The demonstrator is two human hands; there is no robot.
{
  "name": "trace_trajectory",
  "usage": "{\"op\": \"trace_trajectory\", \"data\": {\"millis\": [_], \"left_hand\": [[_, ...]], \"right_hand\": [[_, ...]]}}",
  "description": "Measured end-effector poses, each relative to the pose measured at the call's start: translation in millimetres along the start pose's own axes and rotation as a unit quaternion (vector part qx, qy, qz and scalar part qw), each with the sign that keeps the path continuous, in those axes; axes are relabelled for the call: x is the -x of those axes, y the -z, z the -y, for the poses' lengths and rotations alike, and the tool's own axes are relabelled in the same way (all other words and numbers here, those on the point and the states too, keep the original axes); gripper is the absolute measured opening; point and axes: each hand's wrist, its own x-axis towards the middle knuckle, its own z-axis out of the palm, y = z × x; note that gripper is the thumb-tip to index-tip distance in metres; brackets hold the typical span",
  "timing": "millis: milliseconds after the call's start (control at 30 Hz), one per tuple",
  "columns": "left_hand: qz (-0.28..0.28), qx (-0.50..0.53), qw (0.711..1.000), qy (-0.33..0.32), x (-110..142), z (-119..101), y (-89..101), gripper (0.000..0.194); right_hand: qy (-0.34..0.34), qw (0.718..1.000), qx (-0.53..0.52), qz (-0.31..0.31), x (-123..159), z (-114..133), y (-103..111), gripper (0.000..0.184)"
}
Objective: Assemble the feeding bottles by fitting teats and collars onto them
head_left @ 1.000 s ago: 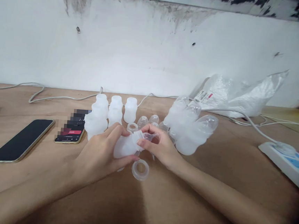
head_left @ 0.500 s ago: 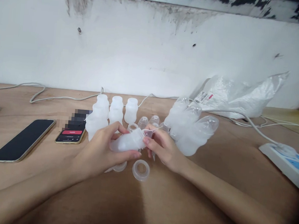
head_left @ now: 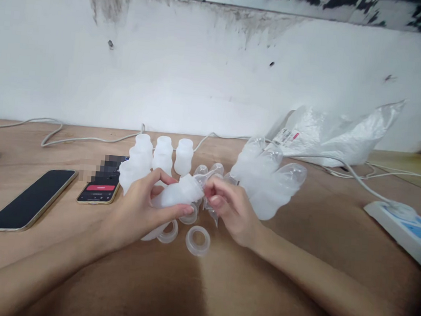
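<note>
My left hand (head_left: pixel 144 196) is wrapped around a milky white small bottle (head_left: pixel 180 192), tilted on its side with its neck to the right. Thumb and fingers press the bottle from both sides. At the neck end sits a clear spoon-like piece (head_left: pixel 202 178), partly hidden by fingers. Close against that end, my right hand (head_left: pixel 233 207) has its fingers curled together; what they hold, if anything, is hidden. Below the hands lie translucent rings, one of them a loose ring (head_left: pixel 198 241). Several small clear pieces (head_left: pixel 217 169) stand just behind.
White open bottles (head_left: pixel 184 156) stand in rows behind my left hand. Bottles with clear domed caps (head_left: pixel 270 190) are grouped at right, before a plastic bag (head_left: pixel 330 134). Two phones, one a dark phone (head_left: pixel 32 199), lie at left. A power strip (head_left: pixel 403 231) with cables is at far right.
The bottle's neck has tipped slightly, and my right fingers have curled in tighter beside it. The ring formerly seen behind the bottle is no longer visible there; more rings show below.
</note>
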Motion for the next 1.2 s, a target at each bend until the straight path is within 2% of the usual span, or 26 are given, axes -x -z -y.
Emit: {"op": "trace_trajectory", "data": {"millis": [33, 67, 133, 200, 333, 567, 733, 800, 867, 933, 1000, 1067, 1200], "left_hand": [[0.015, 0.046, 0.999, 0.005, -1, 2, 0.2, 0.038], [0.034, 0.090, 0.995, 0.006, -2, 3, 0.1, 0.037], [0.072, 0.159, 0.985, 0.002, -4, 6, -0.6, 0.034], [0.098, 0.196, 0.976, 0.002, -4, 5, -1.5, 0.033], [0.089, 0.169, 0.981, 0.025, 0, -2, -1.9, 0.034], [0.098, 0.157, 0.983, -0.019, 2, 5, -2.7, 0.030], [0.092, 0.180, 0.979, -0.023, 0, -1, -0.3, 0.030], [0.093, 0.198, 0.976, 0.002, -1, -5, 3.5, 0.031], [0.132, 0.228, 0.963, 0.057, -3, -8, 7.8, 0.033], [0.203, 0.256, 0.939, 0.112, -4, -8, 11.3, 0.037], [0.250, 0.258, 0.924, 0.133, -5, -9, 13.0, 0.041], [0.232, 0.226, 0.939, 0.114, -4, -10, 12.9, 0.039], [0.129, 0.078, 0.988, 0.034, 0, -12, 8.7, 0.035]], "right_hand": [[0.000, 0.999, -0.037, 0.011, -1, -1, 1, 0.039], [-0.003, 0.996, -0.081, 0.034, -1, -2, 2, 0.043], [-0.005, 0.983, -0.157, 0.090, -3, -2, 2, 0.062], [-0.011, 0.978, -0.176, 0.114, -4, -2, 1, 0.062], [-0.072, 0.986, -0.142, 0.055, -5, -1, -2, 0.043], [-0.131, 0.982, -0.134, 0.029, -6, 10, -5, 0.040], [-0.149, 0.977, -0.155, -0.008, -7, 10, -2, 0.036], [-0.144, 0.970, -0.193, -0.021, -9, 7, 0, 0.034], [-0.133, 0.964, -0.227, -0.033, -11, 4, 2, 0.034], [-0.115, 0.963, -0.238, -0.045, -12, 1, 4, 0.036], [-0.104, 0.966, -0.233, -0.052, -12, -1, 6, 0.037], [-0.099, 0.968, -0.226, -0.054, -12, -2, 6, 0.037], [-0.104, 0.970, -0.210, -0.060, -10, -6, 2, 0.034]]}}
